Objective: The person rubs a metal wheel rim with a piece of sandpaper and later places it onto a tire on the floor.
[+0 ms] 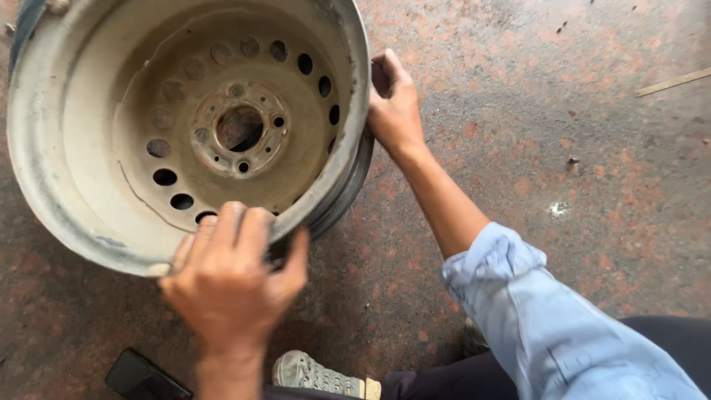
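While both hands grip, steel wheel rim (111, 148) looks dusty (paint cracked, worn).

The floor (563, 133) is rough, mottled stone or concrete, speckled reddish-brown and grey, with scattered dark specks and a small pale blotch (558, 209) on the right. A thin, pale strip (672, 82) lies at the far right, and a flat black object (144, 378) rests at the near left edge. Light is even and soft, without hard shadows.
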